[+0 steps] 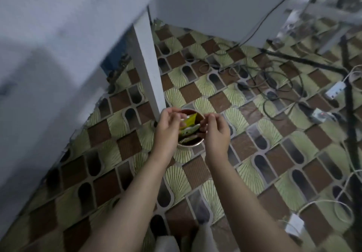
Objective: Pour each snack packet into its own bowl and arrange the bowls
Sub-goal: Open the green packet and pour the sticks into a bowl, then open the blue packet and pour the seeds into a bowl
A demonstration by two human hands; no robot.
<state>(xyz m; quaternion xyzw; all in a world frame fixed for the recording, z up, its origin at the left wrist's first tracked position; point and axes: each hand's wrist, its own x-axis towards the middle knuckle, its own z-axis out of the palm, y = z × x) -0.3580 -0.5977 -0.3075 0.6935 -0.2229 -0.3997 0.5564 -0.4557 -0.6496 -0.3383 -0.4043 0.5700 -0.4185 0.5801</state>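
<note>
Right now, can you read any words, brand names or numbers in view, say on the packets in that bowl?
No text can be read.
Yellow-green snack packets in the bowl: printing blurred, partly hidden by the left hand and right hand.
White power strip on the floor: no legible marking.

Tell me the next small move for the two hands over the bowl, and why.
Probably lift one packet clear. The bowl sits on the patterned floor with several yellow-green snack packets piled inside, and the left hand and right hand hover at its rim, fingers curled. Whether either already pinches a packet is too blurred to tell.
</note>
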